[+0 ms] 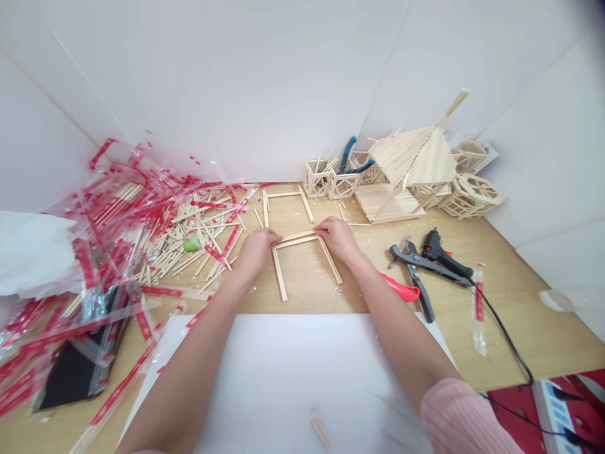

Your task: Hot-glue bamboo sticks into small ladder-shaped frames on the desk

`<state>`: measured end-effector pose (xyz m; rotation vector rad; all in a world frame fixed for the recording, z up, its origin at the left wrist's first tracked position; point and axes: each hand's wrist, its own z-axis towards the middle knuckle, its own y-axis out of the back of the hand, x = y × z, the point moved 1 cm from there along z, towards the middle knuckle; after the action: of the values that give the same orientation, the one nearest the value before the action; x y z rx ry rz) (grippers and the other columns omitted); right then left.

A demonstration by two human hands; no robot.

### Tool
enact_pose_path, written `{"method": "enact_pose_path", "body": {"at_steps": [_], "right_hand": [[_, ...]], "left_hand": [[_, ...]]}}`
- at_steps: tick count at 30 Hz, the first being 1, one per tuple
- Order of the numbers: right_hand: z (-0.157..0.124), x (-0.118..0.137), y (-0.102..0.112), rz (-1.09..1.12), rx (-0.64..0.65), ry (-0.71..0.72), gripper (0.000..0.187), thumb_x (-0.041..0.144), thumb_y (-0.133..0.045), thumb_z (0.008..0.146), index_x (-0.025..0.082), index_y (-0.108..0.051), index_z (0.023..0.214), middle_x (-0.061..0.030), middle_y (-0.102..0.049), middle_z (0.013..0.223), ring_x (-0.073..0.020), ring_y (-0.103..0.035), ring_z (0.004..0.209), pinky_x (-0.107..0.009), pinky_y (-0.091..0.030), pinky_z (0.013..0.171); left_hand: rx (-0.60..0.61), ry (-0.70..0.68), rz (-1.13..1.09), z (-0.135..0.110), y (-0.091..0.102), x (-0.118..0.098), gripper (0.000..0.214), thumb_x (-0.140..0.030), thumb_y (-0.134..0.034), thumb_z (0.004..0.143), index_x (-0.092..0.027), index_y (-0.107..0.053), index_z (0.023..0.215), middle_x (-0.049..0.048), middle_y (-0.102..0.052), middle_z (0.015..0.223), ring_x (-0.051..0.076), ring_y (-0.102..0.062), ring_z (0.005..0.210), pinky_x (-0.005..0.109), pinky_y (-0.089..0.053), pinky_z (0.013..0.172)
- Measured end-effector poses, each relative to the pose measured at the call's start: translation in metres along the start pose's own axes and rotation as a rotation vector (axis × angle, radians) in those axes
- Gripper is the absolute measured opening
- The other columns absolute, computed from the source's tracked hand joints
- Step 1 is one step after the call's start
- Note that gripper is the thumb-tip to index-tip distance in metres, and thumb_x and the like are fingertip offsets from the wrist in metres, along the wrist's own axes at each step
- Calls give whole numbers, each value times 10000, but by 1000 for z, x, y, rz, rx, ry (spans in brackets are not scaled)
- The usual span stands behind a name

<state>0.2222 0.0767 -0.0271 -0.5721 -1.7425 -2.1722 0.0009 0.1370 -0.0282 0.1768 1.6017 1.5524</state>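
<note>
Both hands meet at a short wooden stick (297, 237) lying crosswise in the middle of the table. My left hand (258, 251) pinches its left end, and my right hand (336, 238) pinches its right end. Just below it is a three-sided stick frame (280, 277), with two legs pointing toward me. Behind the hands lies a second three-sided stick frame (283, 194), its crosspiece at the far side. Whether the held stick touches the nearer frame I cannot tell.
Loose sticks and red-printed plastic wrappers (142, 202) pile up at left. A stick-built house (411, 164) and small stick boxes (343, 183) stand at the back. Pipe cutters (416, 277) and a corded glue gun (437, 246) lie at right. White paper (293, 372) lies in front.
</note>
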Motion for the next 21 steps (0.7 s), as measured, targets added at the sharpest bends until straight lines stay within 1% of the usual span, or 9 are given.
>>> {"method": "enact_pose_path", "body": {"at_steps": [3, 6, 8, 12, 16, 21], "right_hand": [[-1, 0, 0, -12, 0, -13, 169, 146, -585, 827, 177, -738, 890, -56, -686, 907, -155, -619, 836, -232, -432, 795], [-1, 2, 1, -26, 6, -26, 169, 160, -583, 829, 177, -739, 890, -62, -687, 913, -158, -621, 837, -235, -430, 791], [-1, 3, 2, -41, 15, -34, 170, 164, -582, 829, 179, -741, 885, -65, -688, 911, -163, -622, 833, -239, -430, 789], [0, 5, 3, -54, 29, -44, 176, 164, -578, 828, 174, -742, 891, -69, -689, 909, -166, -623, 830, -240, -428, 789], [0, 3, 2, -51, 33, -32, 176, 197, -580, 836, 184, -743, 900, -65, -691, 905, -160, -623, 820, -234, -426, 775], [0, 1, 0, -62, 25, -5, 171, 198, -587, 828, 178, -749, 878, -68, -693, 885, -165, -627, 798, -234, -430, 760]], "left_hand": [[-7, -10, -63, 2, 4, 5, 261, -193, -490, 823, -174, -725, 933, 81, -694, 976, 199, -631, 877, 305, -467, 821], [-16, 26, -142, 2, 11, 10, 291, -173, -516, 790, -172, -703, 1012, 81, -690, 1020, 205, -628, 932, 315, -464, 871], [-17, 59, -177, 2, 16, 12, 303, -177, -522, 781, -180, -698, 1027, 74, -690, 1038, 207, -626, 953, 320, -462, 888], [-6, 134, -147, 1, 23, 13, 295, -167, -531, 765, -171, -710, 999, 74, -698, 1028, 214, -633, 936, 317, -464, 881], [17, 161, -142, 0, 22, 10, 266, -176, -552, 757, -169, -723, 960, 73, -710, 1005, 222, -642, 931, 309, -466, 871], [8, 125, -121, 0, 16, 10, 233, -166, -562, 762, -165, -728, 925, 71, -719, 970, 216, -646, 921, 302, -461, 865]]}}
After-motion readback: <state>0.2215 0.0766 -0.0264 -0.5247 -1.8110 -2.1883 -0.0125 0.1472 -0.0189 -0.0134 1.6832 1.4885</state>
